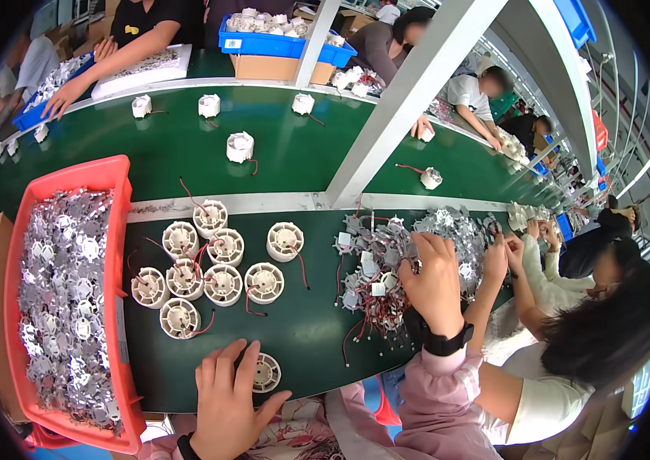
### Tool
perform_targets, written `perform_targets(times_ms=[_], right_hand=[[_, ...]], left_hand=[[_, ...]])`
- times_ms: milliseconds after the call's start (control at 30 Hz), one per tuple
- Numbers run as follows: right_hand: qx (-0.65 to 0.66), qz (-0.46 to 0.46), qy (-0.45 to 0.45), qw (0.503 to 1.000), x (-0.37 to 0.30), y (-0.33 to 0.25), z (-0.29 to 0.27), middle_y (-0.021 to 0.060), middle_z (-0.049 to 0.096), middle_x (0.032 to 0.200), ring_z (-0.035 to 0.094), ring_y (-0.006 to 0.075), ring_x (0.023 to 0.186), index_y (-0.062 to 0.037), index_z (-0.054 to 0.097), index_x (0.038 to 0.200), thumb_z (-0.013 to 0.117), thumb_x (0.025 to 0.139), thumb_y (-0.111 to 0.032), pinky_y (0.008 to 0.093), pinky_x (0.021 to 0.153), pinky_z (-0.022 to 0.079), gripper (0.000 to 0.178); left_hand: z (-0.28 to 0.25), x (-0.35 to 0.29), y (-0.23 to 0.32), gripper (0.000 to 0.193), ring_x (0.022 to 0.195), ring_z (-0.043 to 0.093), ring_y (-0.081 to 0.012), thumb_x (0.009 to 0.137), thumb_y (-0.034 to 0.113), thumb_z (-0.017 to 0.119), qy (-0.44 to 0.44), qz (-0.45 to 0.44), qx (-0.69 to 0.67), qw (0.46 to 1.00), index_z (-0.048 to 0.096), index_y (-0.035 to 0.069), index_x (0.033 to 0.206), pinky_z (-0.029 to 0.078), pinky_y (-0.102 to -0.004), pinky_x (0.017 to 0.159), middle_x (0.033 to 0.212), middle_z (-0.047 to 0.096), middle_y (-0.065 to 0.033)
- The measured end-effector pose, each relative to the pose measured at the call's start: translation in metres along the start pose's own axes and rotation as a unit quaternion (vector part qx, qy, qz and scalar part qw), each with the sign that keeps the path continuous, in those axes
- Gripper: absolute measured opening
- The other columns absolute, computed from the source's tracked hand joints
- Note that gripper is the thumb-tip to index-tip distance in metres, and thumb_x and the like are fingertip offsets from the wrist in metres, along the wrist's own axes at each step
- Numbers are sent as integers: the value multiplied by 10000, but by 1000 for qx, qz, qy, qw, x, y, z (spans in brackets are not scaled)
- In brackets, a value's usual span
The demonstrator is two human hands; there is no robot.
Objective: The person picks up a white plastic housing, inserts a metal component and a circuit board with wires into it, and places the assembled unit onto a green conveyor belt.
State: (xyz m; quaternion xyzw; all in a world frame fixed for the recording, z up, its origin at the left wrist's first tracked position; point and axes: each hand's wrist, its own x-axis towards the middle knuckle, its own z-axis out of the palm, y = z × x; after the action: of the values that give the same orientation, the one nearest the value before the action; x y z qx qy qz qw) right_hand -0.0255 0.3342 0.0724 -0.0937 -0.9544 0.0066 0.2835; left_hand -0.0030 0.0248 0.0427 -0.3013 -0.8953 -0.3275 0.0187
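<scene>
My left hand is low over the near edge of the green table, its fingers stretched and its thumb apart. Between the index finger and thumb sits a round white plastic housing with spokes; firm contact cannot be made out. Further right, my right hand reaches into a heap of small silvery parts with red wires. Its fingers bend downward and close together, and whatever lies at the fingertips is hidden. Several similar white housings with red leads stand in a group left of centre.
A red bin full of silvery metal pieces stands at the left. Beyond a metal rail, white parts sit on a green belt. A slanted metal post rises from the rail. At right, a co-worker's hands work close to the heap.
</scene>
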Motion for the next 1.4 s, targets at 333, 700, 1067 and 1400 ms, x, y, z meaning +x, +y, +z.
perform_targets(times_ms=[333,700,1067,1400], right_hand=[[14,-14,-116,993,8,19,7,182,606,968,579,366,912,3,639,1017,583,675,25,409,782,485,347],[97,-30,7,995,8,-49,-60,141,614,861,620,318,739,-19,664,906,671,658,58,368,651,496,260],[551,-136,-321,758,-32,-138,-90,112,641,889,627,202,750,-6,674,1045,765,706,-9,281,620,497,351],[404,-258,-244,843,-40,-150,-62,119,628,958,621,236,760,-18,640,1119,818,655,-108,313,631,520,505]], left_hand=[[-10,-5,-4,596,1060,486,-368,706,149,752,35,25,-45,998,495,-1,1222,401,-452,908,1199,487,-189],[-25,-15,-3,522,985,539,-337,709,68,737,99,107,-136,980,534,-9,1183,450,-416,859,1151,538,-180],[-37,-27,8,246,812,609,-195,858,46,615,0,59,-432,900,568,-42,1083,495,-300,684,1033,605,-153],[-41,-32,-5,159,573,596,-85,968,67,488,-77,-161,-547,818,581,-62,978,447,-213,482,678,616,-57]])
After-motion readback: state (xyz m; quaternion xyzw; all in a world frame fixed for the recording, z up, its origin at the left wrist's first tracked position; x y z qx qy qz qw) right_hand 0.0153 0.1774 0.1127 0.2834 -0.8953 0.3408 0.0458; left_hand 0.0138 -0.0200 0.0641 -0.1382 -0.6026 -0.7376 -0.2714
